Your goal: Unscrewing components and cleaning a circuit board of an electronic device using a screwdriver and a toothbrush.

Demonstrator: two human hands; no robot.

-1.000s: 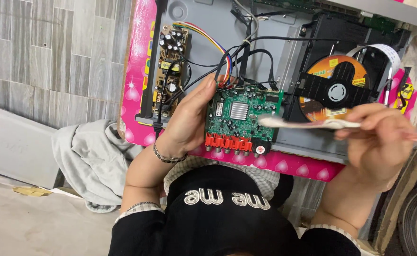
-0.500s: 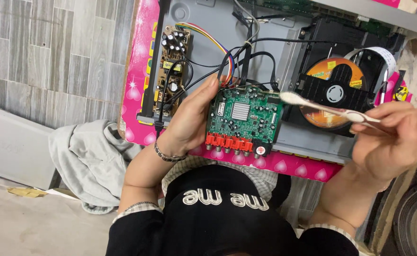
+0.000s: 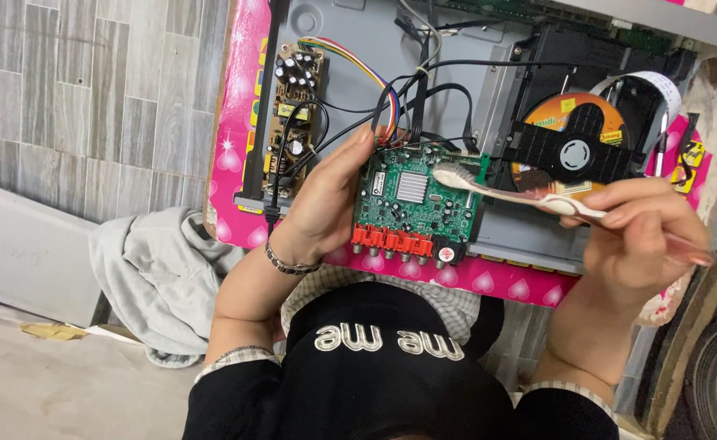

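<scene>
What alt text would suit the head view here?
The left hand holds a green circuit board while the right hand brushes its top edge with a toothbrush. Behind lies an opened disc player with an orange disc, on a pink table.

Round orange-and-yellow printed label on disc (image 3: 574,114), right of centre in open player, partly hidden behind black clamp bar. Small round white sticker (image 3: 378,183) at top-left corner of green circuit board. Small yellow rectangular label (image 3: 286,112) on brown power board, upper left. Yellow-and-black sticker (image 3: 691,155) at far right edge, on pink surface. No packages, signs or screens visible.
</scene>
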